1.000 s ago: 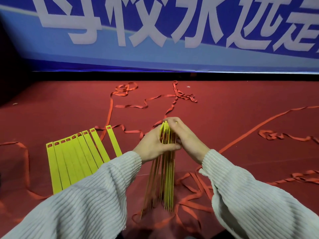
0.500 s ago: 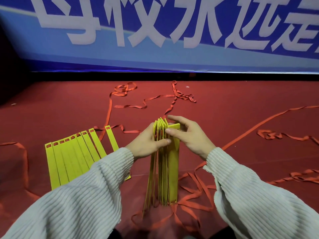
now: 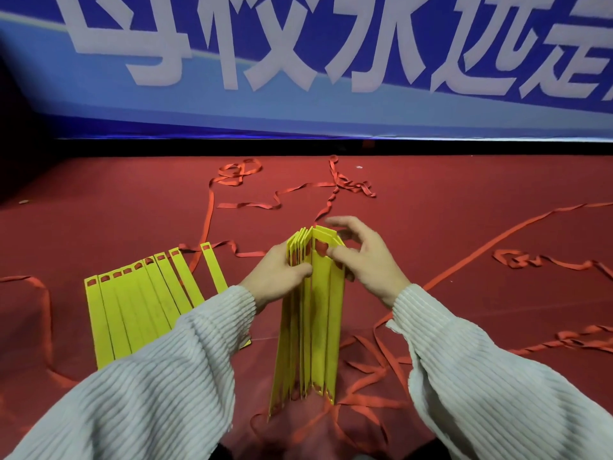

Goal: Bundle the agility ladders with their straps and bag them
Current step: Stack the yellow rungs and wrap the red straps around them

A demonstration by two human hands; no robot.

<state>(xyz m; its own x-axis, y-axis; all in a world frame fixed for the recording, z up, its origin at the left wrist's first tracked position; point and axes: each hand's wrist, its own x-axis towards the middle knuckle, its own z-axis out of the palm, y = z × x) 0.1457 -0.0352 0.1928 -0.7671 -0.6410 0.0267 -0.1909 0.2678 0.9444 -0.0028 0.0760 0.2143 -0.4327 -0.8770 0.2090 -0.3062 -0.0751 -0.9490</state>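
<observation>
A stack of yellow ladder rungs (image 3: pixel 311 327) stands on edge in front of me, threaded with red strap. My left hand (image 3: pixel 275 277) grips the left side of the stack near its far end. My right hand (image 3: pixel 361 257) pinches the outermost rungs on the right, its index finger stretched over the top. A second set of yellow rungs (image 3: pixel 139 303) lies flat and fanned on the floor to the left. Loose red straps (image 3: pixel 368 370) trail from the held stack across the floor.
The floor is red carpet (image 3: pixel 464 180). More red strap lies tangled at the back (image 3: pixel 351 187) and at the right (image 3: pixel 544 260). A blue banner with white characters (image 3: pixel 298 78) rises behind the carpet's far edge.
The tightly squeezed stack has loosened and fanned open at its right side. My right hand has shifted from clasping the top to pinching the outer rungs.
</observation>
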